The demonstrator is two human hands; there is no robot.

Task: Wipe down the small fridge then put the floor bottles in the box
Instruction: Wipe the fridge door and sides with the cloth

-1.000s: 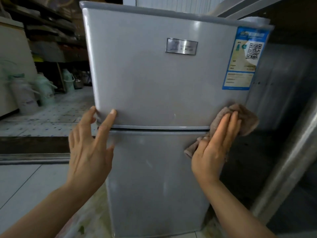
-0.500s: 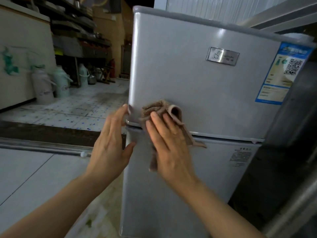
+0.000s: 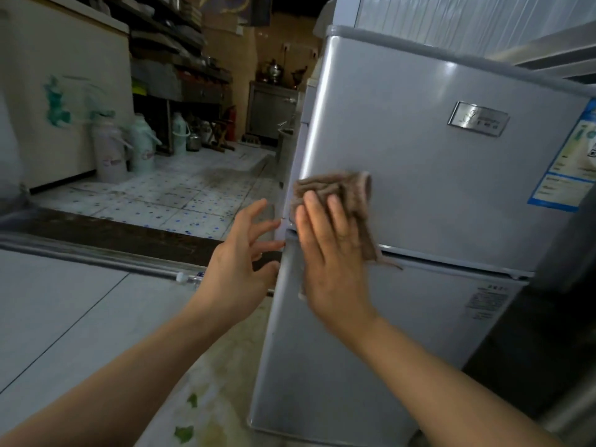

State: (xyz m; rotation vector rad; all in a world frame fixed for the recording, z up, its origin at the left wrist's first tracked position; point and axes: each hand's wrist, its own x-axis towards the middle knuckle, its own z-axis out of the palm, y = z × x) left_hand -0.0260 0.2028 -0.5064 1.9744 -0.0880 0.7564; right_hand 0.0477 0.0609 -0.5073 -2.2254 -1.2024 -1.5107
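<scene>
The fridge [image 3: 419, 175] badge [image 3: 478, 119] and blue label [image 3: 569, 169] at 3 o'clock are unreadable; the flat-fingered right hand [image 3: 325, 253] presses a brown cloth [image 3: 342, 191] on its door, while the left hand [image 3: 238, 262], fingers spread, holds nothing.

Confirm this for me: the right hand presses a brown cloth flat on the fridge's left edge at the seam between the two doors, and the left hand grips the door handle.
Not quite. In the head view the left hand grips nothing: its fingers are spread beside the fridge edge. The rest stands: the right hand presses the brown cloth at the seam.

Glossy smooth grey fridge [image 3: 419, 175]; rough brown cloth [image 3: 342, 191]; shiny metal badge [image 3: 478, 119].
</scene>
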